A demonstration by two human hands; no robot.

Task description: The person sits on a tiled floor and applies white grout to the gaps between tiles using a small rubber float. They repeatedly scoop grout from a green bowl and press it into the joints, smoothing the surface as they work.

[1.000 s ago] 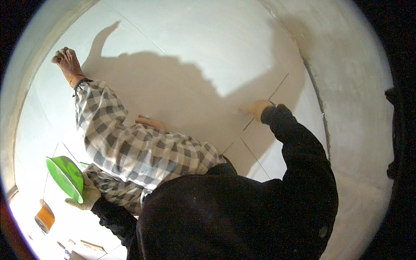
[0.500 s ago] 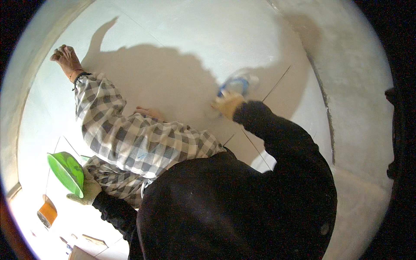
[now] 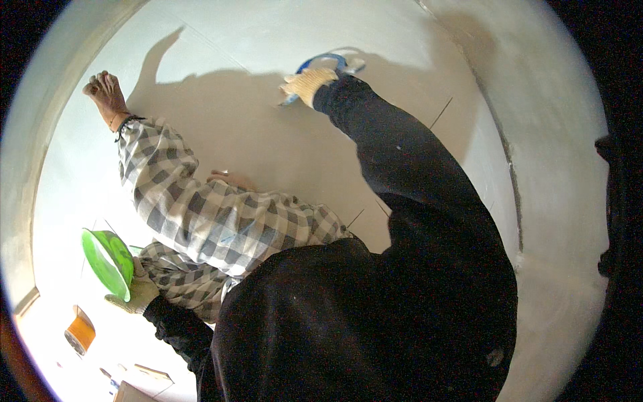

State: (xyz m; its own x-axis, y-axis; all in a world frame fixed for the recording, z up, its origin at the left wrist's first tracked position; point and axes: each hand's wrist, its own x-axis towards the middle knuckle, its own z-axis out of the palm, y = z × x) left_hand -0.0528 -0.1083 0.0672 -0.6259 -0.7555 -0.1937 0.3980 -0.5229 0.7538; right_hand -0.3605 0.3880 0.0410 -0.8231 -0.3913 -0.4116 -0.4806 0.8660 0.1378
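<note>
My left hand (image 3: 137, 293), in a pale knitted glove, closes round a bright green bowl (image 3: 122, 258). The bowl is tipped on its side, its mouth facing left, beside my folded leg in checked trousers. My right hand (image 3: 310, 85), also gloved, is stretched far forward over the pale tiled floor (image 3: 268, 134). In it is a blue and white piece (image 3: 328, 61), cloth-like or thin plastic, curving up past the fingers. Blur keeps me from telling its exact kind, and part of it is under the hand.
My bare foot (image 3: 106, 97) rests on the floor at far left. An orange spool-like cylinder (image 3: 80, 333) lies at lower left, near a few small pieces and a board edge (image 3: 154, 372). A grey wall (image 3: 559, 167) rises at right, another at left.
My right hand has swept forward and to the left across the floor with the blue and white piece. The green bowl in my left hand has tilted slightly and barely shifted.
</note>
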